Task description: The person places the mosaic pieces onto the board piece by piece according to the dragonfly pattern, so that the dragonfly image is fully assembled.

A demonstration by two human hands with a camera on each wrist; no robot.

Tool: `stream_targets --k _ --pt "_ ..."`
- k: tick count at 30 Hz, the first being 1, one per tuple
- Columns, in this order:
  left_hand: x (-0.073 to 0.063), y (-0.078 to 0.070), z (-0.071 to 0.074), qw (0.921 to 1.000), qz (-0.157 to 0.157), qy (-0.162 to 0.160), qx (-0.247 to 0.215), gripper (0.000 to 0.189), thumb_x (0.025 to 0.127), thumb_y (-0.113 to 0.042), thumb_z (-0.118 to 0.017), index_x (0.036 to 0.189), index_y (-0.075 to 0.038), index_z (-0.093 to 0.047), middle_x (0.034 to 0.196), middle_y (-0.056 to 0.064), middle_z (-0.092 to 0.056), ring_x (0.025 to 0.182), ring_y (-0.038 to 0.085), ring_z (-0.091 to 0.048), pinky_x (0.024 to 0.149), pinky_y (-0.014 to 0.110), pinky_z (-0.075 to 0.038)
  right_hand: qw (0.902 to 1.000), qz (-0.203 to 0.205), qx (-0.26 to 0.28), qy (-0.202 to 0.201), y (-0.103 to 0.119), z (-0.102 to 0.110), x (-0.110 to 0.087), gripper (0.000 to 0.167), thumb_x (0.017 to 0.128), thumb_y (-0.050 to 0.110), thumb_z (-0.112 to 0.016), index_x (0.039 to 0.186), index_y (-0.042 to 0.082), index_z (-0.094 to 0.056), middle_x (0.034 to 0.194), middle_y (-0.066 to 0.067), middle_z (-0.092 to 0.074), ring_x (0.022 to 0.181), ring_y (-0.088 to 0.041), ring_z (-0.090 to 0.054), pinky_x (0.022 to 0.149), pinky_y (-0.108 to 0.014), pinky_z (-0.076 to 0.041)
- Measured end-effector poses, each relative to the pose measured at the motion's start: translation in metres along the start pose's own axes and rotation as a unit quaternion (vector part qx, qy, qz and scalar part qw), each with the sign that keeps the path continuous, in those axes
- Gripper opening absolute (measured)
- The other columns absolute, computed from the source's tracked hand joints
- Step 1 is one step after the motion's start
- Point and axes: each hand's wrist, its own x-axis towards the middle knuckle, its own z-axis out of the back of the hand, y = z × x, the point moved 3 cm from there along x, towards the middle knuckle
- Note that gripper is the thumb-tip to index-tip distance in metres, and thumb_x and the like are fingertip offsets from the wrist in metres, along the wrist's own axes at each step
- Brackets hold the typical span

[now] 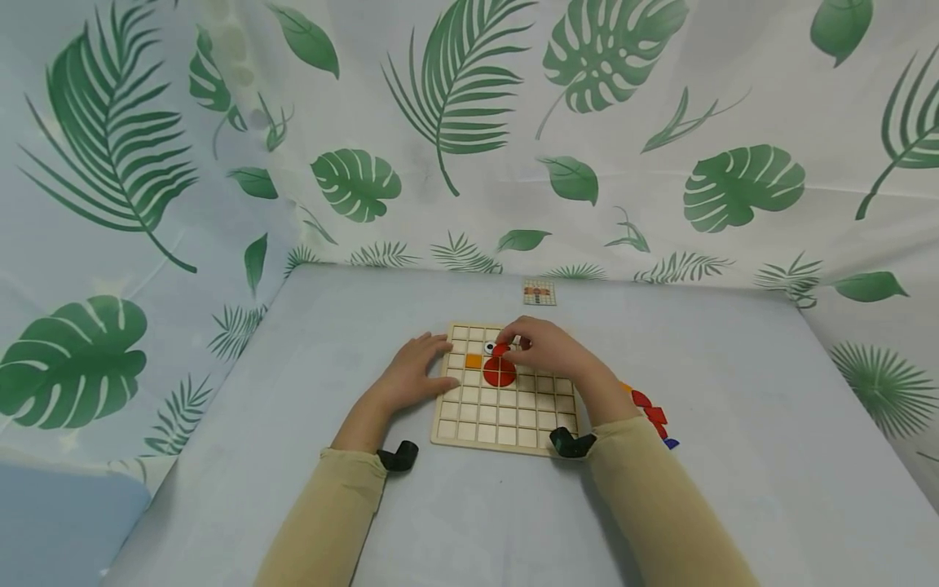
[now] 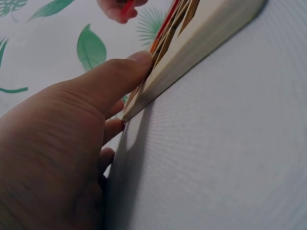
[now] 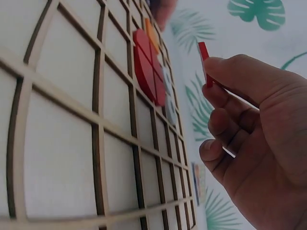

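Note:
A wooden grid board [image 1: 506, 436] lies on the table between the hands. My left hand [image 1: 407, 375] rests at its left edge, fingers spread; in the left wrist view its thumb [image 2: 120, 76] touches the board's rim. Thumb and forefinger of my right hand [image 1: 548, 349] pinch a small red tile [image 3: 206, 62], held above the board and apart from it in the right wrist view. In the grid sit red pieces forming a circle [image 1: 500, 373], an orange square tile [image 1: 473, 360] and a white tile with a black eye [image 1: 489, 348], partly hidden beside the right hand.
Right of the board, partly behind the right forearm, lies a group of loose red, orange and blue tiles [image 1: 649, 410]. A small card with a grid pattern [image 1: 539, 293] lies behind the board. Leaf-printed curtains [image 1: 469, 163] stand along the table's back and sides.

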Motion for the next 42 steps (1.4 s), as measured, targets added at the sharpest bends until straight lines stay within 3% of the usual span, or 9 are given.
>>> stream_targets --k 7,16,42 --pt "0.001 0.002 0.0 0.9996 0.024 0.0 -0.015 0.076 0.09 -0.049 -0.068 0.149 -0.011 -0.041 0.16 0.005 -0.034 0.154 0.028 -0.017 0.128 0.046 -0.011 0.9999 0.008 -0.004 0.006 0.012 -0.014 0.016 0.022 0.094 0.023 -0.067 0.115 0.019 -0.067 0.11 0.0 -0.063 0.094 -0.018 -0.058 0.082 -0.034 -0.055" --pt "0.001 0.0 0.002 0.9998 0.007 -0.004 -0.015 0.075 0.09 -0.048 -0.068 0.148 -0.009 -0.042 0.159 0.007 -0.036 0.153 0.029 -0.019 0.128 0.047 -0.014 0.9995 -0.002 -0.018 0.027 0.022 -0.032 0.035 0.021 0.095 0.028 -0.067 0.114 0.02 -0.068 0.116 0.002 -0.064 0.103 -0.017 -0.058 0.094 -0.038 -0.053" --pt "0.001 0.0 0.003 0.9999 -0.009 -0.005 -0.007 0.073 0.091 -0.049 -0.067 0.148 -0.011 -0.043 0.158 0.004 -0.038 0.153 0.028 -0.02 0.128 0.045 -0.012 0.9972 -0.009 -0.066 0.034 0.029 -0.057 0.053 0.019 0.093 0.029 -0.07 0.11 0.02 -0.07 0.114 0.001 -0.062 0.101 -0.017 -0.059 0.093 -0.036 -0.052"
